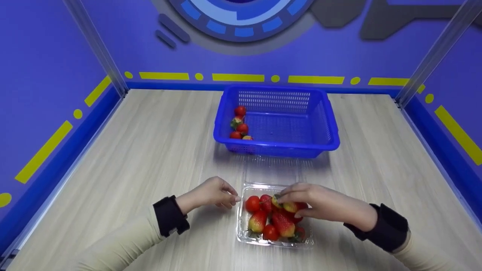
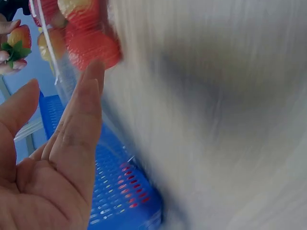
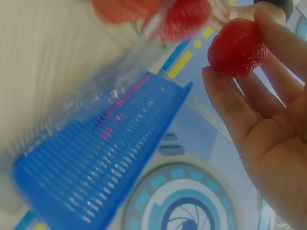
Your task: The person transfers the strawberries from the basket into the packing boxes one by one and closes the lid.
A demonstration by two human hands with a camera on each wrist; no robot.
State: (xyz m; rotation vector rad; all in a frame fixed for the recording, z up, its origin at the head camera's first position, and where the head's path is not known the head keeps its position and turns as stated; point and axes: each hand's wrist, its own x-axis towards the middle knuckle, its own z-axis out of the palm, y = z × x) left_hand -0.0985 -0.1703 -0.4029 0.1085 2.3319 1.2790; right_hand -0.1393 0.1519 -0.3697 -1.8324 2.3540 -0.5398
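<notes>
A clear plastic clamshell box [image 1: 238, 232] lies on the table, holding several strawberries [image 1: 282, 223] and small red tomatoes [image 1: 252, 203]. Over its back right part, my right hand [image 1: 314, 198] pinches a strawberry [image 3: 237, 48] between thumb and fingertips; the left wrist view shows its green leaves. On the box's left side is my left hand [image 1: 211, 192], its fingertips at the wall. In the left wrist view its fingers [image 2: 76, 139] look nearly straight, with nothing between them and the thumb. Whether they touch the plastic is hard to tell.
Behind the box stands a blue perforated basket [image 1: 278, 146]. Several tomatoes and strawberries [image 1: 242, 128] lie along its left side. The box's transparent lid [image 1: 267, 171] is folded back toward the basket. Blue printed panels [image 1: 241, 62] enclose the wooden table [image 1: 162, 139] at the back and sides.
</notes>
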